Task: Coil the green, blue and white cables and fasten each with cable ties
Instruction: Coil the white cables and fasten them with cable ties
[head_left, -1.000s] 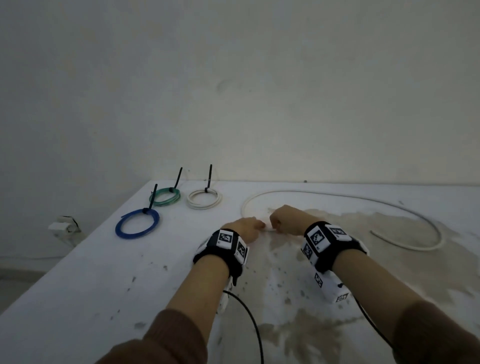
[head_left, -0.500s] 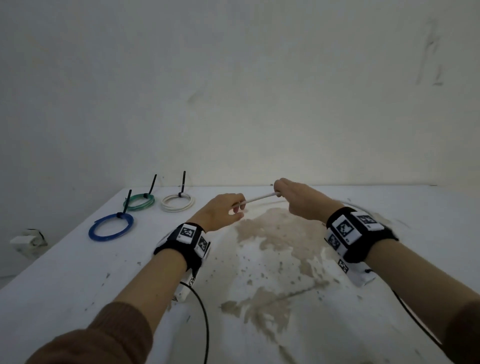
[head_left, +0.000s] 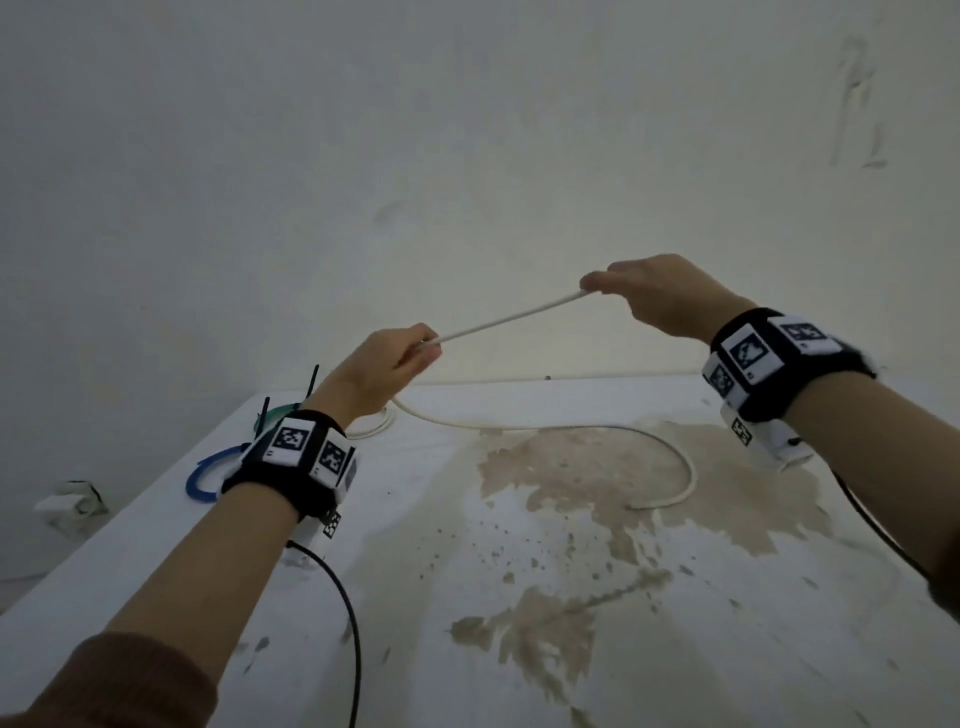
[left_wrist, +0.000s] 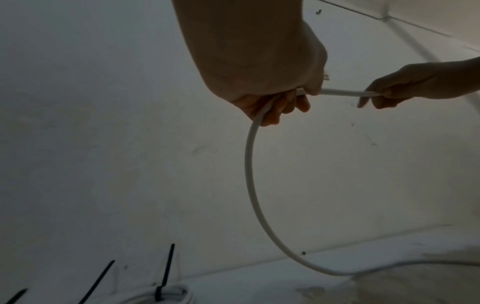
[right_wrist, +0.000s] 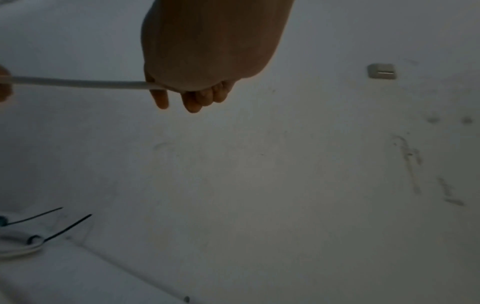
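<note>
Hands are holding a long white round cable (head_left: 511, 314) taut in the air above a white stained tabletop (head_left: 519, 597). The left hand (head_left: 382, 364), lower and nearer the viewer, is gripping the cable with curled fingers (left_wrist: 272, 111). The right hand (head_left: 657, 291), raised higher and to the right, is pinching the cable near its end. Below the left hand the cable is hanging down in a curve, reaching the tabletop and lying there in a wide loose arc whose free end is resting on a brown stain (head_left: 571, 467).

At the far left corner of the tabletop, partly hidden by the left wrist, three finished coils are lying near one another: a blue coil (head_left: 200, 475), a green coil (head_left: 278, 413) and a small white coil (left_wrist: 166, 295). Black cable ties (left_wrist: 167, 265) are sticking up from them. Both wrists are wearing black bands with square black-and-white markers (head_left: 748, 353). A plain pale wall (head_left: 467, 156) is standing behind the table.
</note>
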